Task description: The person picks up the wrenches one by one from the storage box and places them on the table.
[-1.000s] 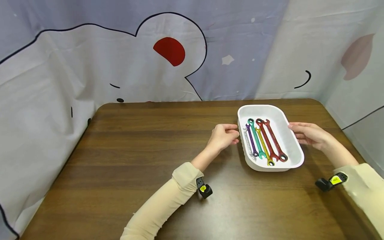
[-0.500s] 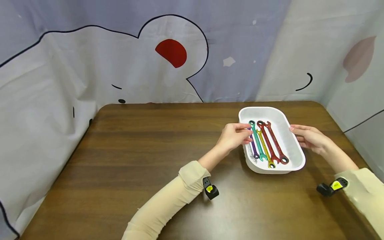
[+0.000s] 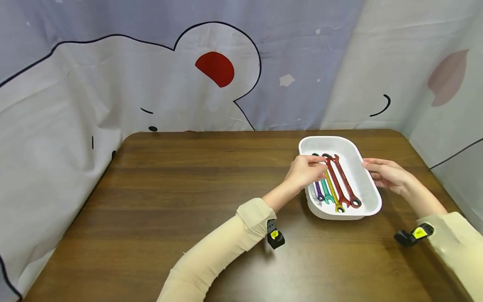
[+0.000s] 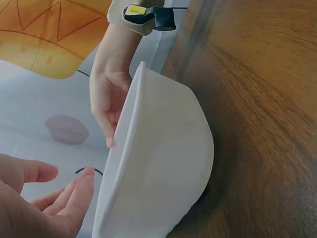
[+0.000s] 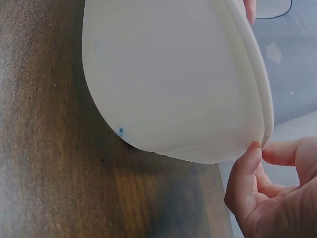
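A white plastic tray [image 3: 367,205] stands on the right part of the table, with several combination wrenches lying side by side in it. Two are dark red [image 3: 345,180]; left of them lie a yellow wrench [image 3: 333,192], a teal wrench [image 3: 326,193], a purple wrench [image 3: 318,191] and a silver one [image 3: 314,195]. My left hand [image 3: 306,171] is over the tray's left side, hiding the upper ends of the leftmost wrenches. Its thumb and fingers [image 4: 79,198] are apart, with nothing between them. My right hand [image 3: 392,174] pinches the tray's right rim between thumb and fingers.
The brown wooden table [image 3: 188,188] extends to the left and in front of the tray. Behind it hangs a printed curtain [image 3: 302,63], which also closes in the left and right sides. Each wrist wears a black camera strap [image 3: 275,235].
My left hand has moved right, from beside the tray's left wall to over the wrenches. The right hand stays at the right rim, and the tray has hardly moved.
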`<action>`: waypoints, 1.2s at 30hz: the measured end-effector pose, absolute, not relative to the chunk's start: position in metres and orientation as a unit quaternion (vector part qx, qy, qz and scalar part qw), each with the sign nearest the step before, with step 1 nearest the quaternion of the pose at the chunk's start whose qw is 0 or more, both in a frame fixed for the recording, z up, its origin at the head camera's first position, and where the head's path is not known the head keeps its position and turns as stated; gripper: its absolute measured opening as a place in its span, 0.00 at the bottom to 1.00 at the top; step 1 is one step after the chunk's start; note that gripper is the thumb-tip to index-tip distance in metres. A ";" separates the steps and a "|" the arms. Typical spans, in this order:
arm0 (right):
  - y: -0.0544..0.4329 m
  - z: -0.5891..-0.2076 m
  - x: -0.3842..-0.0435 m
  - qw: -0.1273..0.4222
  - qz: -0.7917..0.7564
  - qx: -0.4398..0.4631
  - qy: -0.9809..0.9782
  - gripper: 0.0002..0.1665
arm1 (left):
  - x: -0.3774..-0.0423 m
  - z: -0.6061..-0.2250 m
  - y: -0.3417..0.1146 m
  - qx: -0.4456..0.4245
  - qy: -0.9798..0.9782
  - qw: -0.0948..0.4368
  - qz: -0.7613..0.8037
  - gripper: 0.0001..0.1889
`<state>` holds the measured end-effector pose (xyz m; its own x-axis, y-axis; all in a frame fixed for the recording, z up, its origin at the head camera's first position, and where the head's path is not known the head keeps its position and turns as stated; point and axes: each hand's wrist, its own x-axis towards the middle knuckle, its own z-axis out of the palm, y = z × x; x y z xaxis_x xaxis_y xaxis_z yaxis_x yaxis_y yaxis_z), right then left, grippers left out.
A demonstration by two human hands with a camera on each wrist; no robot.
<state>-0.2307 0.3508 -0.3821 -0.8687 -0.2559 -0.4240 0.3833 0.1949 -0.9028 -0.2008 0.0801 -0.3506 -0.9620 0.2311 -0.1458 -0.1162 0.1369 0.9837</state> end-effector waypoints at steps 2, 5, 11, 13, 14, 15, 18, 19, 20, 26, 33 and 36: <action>0.351 -0.382 -0.230 0.252 -0.634 0.046 0.729 0.15 | -0.202 -0.349 0.085 0.026 0.731 0.143 0.666 0.13; 0.351 -0.381 -0.229 0.251 -0.637 0.050 0.727 0.15 | -0.203 -0.348 0.092 0.010 0.722 0.155 0.674 0.14; 0.353 -0.379 -0.225 0.255 -0.639 0.052 0.724 0.14 | -0.206 -0.346 0.107 -0.016 0.726 0.171 0.666 0.12; 0.354 -0.379 -0.224 0.254 -0.635 0.051 0.728 0.15 | -0.207 -0.344 0.112 -0.026 0.719 0.176 0.672 0.12; 0.354 -0.379 -0.224 0.252 -0.633 0.053 0.731 0.15 | -0.208 -0.344 0.114 -0.031 0.715 0.178 0.676 0.11; 0.354 -0.379 -0.224 0.248 -0.628 0.053 0.735 0.15 | -0.209 -0.343 0.115 -0.036 0.709 0.181 0.680 0.11; 0.351 -0.379 -0.224 0.244 -0.614 0.050 0.749 0.13 | -0.210 -0.341 0.118 -0.058 0.703 0.192 0.683 0.10; 0.350 -0.379 -0.224 0.244 -0.609 0.048 0.754 0.11 | -0.210 -0.341 0.118 -0.067 0.703 0.197 0.681 0.09; 0.348 -0.380 -0.224 0.244 -0.605 0.046 0.757 0.08 | -0.210 -0.341 0.119 -0.075 0.703 0.202 0.678 0.09; 0.342 -0.379 -0.228 0.226 -0.572 0.047 0.787 0.05 | -0.215 -0.341 0.125 -0.114 0.686 0.225 0.683 0.03; 0.341 -0.376 -0.228 0.224 -0.567 0.049 0.791 0.05 | -0.218 -0.328 0.139 -0.132 0.671 0.263 0.680 0.04; 0.341 -0.373 -0.227 0.221 -0.563 0.050 0.795 0.05 | -0.219 -0.321 0.142 -0.133 0.684 0.263 0.667 0.04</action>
<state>-0.2271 0.3413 -0.3734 -0.8970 -0.1689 -0.4086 0.3292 0.3616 -0.8723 -0.2194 0.1422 -0.3211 -0.8265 0.1698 -0.5368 -0.5324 0.0744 0.8432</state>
